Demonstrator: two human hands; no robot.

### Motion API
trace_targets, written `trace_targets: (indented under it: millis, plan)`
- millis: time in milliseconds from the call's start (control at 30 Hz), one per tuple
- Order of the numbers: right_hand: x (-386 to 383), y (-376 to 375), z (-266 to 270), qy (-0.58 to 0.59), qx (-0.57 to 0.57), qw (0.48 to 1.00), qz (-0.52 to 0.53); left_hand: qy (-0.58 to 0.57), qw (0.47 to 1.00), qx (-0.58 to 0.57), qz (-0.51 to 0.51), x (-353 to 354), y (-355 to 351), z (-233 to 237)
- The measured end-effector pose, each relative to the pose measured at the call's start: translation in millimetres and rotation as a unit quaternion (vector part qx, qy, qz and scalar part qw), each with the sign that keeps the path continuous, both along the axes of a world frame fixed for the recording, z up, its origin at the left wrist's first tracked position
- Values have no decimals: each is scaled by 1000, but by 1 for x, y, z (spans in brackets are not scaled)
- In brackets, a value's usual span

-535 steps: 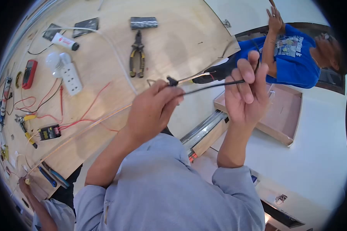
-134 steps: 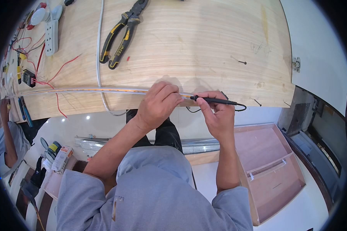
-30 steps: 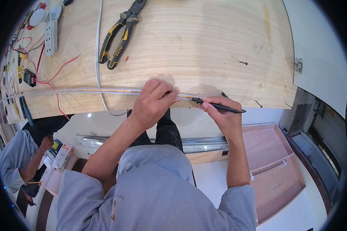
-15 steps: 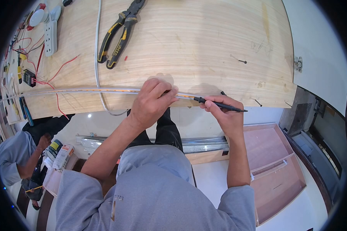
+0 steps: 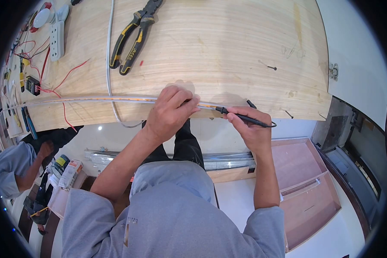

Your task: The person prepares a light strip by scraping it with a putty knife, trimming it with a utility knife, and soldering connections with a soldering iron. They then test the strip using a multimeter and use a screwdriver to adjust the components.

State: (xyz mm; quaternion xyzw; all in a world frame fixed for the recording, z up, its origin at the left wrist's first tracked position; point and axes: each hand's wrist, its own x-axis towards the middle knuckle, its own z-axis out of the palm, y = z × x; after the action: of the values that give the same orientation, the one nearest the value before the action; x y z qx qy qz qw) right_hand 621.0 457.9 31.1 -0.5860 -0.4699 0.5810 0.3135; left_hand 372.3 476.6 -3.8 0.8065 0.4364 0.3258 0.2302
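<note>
A long LED strip in a clear casing [image 5: 116, 99] runs along the front edge of the wooden worktop, with orange showing inside it. My left hand [image 5: 171, 109] is closed in a pinch on this strip, its fingertips partly hidden behind the knuckles. In my right hand [image 5: 251, 122] is a black test probe [image 5: 245, 118], pen-shaped, with a thin lead curving from its rear. The probe's collar end points left at the strip's right end; whether its tip touches cannot be made out. A short black piece [image 5: 251, 104] shows just behind my right fingers.
Yellow-black pliers [image 5: 135, 38] lie on the worktop [image 5: 228, 47] beyond a grey cable [image 5: 109, 56]. At left are a power strip [image 5: 56, 41], a small black meter [image 5: 32, 86] and red wires. Screws [image 5: 272, 67] lie right. Another person [image 5: 13, 163] is at lower left.
The probe has turned slightly in my right hand, and its lead now loops at the rear. More of the black piece behind shows. The other person's arm has shifted; my left hand stays nearly still.
</note>
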Motion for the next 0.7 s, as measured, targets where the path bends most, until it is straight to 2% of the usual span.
trace_targets:
  millis: [100,400,700]
  plan:
    - [0,-1,-1,-19,40,999,19,-1,1000,2,0,0,0,0]
    - [1,-7,0,47,-21,998,-33,-2,1000,-4,2,0,0,4]
    - [2,3,8,39,-61,997,-22,-5,1000,-3,4,0,-1,3]
